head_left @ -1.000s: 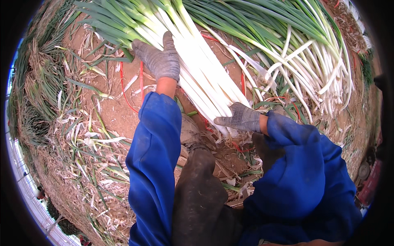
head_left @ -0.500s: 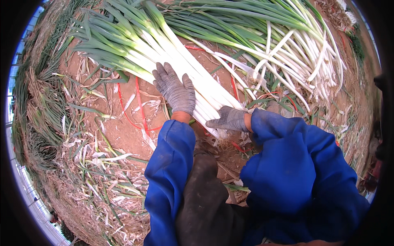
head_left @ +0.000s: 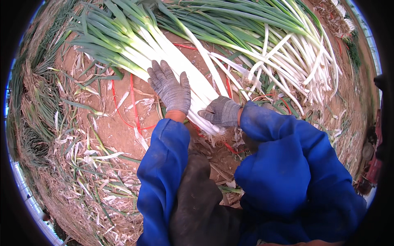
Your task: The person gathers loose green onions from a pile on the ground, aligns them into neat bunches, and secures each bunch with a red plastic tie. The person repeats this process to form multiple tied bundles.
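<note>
A thick bunch of green onions (head_left: pixel 186 74) lies slantwise on the soil, green leaves at the far left and white root ends toward me. My left hand (head_left: pixel 170 88), in a grey knit glove, rests flat on the white stalks with its fingers stretched out. Near the root ends, my right hand (head_left: pixel 221 111) in a matching glove is closed around the bunch's right side, thumb on top; its other fingertips are partly hidden. One loose green onion stalk (head_left: pixel 211 67) lies just right of the bunch, apart from it at the white end.
A larger pile of green onions (head_left: pixel 283 53) spreads across the far right. Red straps (head_left: pixel 135 108) lie on the soil around the bunch. Dry leaf scraps (head_left: pixel 106 184) litter the left ground, beside heaped green leaves (head_left: pixel 37 110). My dark trouser leg (head_left: pixel 197 192) is between my arms.
My right hand has shifted left and its fingers have curled round the stalks. One stalk on the bunch's right side now lies apart from it. My left hand stays on the stalks.
</note>
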The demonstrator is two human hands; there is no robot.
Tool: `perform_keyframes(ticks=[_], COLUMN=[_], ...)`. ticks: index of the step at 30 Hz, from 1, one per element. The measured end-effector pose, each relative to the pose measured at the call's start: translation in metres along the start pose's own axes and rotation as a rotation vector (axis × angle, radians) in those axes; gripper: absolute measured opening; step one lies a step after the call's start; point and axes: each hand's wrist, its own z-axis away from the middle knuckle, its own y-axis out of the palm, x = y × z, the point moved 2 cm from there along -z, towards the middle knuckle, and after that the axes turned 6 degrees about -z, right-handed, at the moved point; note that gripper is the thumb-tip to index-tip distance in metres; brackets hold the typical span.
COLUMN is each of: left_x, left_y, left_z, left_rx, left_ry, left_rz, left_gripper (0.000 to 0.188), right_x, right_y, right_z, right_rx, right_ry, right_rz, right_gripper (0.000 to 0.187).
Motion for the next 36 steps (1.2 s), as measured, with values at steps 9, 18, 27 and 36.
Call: perform_keyframes(ticks=[9,18,27,36], left_x=[-0.004,-0.01,-0.011,-0.013], left_y=[-0.006,-0.005,-0.008,0.0], left_z=[0.0,0.0,-0.003,-0.002], left_rx=[0.077,0.202,0.195,0.223], left_ry=[0.338,0.458,0.459,0.611], left_rz=[-0.052,-0.096,-0.045,-0.071], left_gripper=[0.087,0.061,0.048,0.045], right_x=[-0.01,-0.001,-0.086,-0.08], right_y=[0.006,-0.004,-0.086,-0.059], right_z=[-0.012,-0.003,-0.047,-0.107], right_rx=[-0.01,0.088,-0.563,-0.325], right_ry=[0.008,0.123,0.06,0.064], right_rz=[-0.101,-0.189,-0.498,-0.185], right_gripper=[0.055,0.057,0.047,0.063])
